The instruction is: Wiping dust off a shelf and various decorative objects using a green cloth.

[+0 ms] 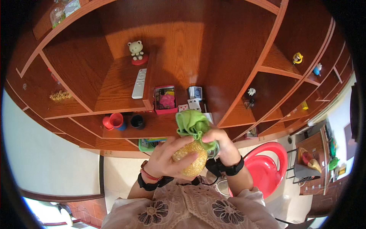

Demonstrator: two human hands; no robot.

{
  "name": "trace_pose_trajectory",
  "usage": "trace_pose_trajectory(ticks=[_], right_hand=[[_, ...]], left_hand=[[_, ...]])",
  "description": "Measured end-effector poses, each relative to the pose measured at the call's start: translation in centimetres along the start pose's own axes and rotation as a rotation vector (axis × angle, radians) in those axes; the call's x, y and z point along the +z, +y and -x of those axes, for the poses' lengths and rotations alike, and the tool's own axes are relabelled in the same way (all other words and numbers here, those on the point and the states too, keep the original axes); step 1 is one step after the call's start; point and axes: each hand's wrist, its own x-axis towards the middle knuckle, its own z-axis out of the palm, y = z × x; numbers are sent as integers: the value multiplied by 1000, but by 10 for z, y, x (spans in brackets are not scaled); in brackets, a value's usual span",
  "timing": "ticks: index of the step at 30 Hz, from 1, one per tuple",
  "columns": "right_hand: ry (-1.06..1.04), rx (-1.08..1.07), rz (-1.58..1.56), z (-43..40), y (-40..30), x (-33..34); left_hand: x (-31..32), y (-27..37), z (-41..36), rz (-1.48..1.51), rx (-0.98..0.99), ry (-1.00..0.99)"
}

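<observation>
In front of the chest, my left hand point(171, 157) grips a gold glittery rounded object point(192, 157) from its left side, fingers spread over the surface. My right hand point(218, 140) holds a green cloth point(191, 123), bunched above and against the gold object. A clear glass or plastic part point(213, 151) shows beneath the right fingers; whether it belongs to the gold object cannot be told. Both wrists wear black straps. Behind the hands, playing cards point(194, 104) lie on the wooden shelf beside a pink box point(165, 99) with small items inside.
A bear figurine point(135, 50) and a white remote control point(139, 83) occupy a raised shelf at left. Below stand a red cup point(116, 120) and a black cup point(137, 122). A green basket point(145, 146) sits lower down. At right is a red plastic chair point(264, 171).
</observation>
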Motion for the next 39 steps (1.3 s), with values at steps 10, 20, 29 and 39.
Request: trace_pose_trajectory(ticks=[10,20,29,39], right_hand=[[97,-290,230,7,16,3],[11,-1338,1460,5,16,9],[-74,-1200,1187,-10,22,-13],[-49,-23,-120,4,10,-7]], left_hand=[[8,-15,14,246,-200,98],[5,6,1,1880,-1197,392],[13,2,4,1101,-970,337],[3,-3,8,41,-205,11]])
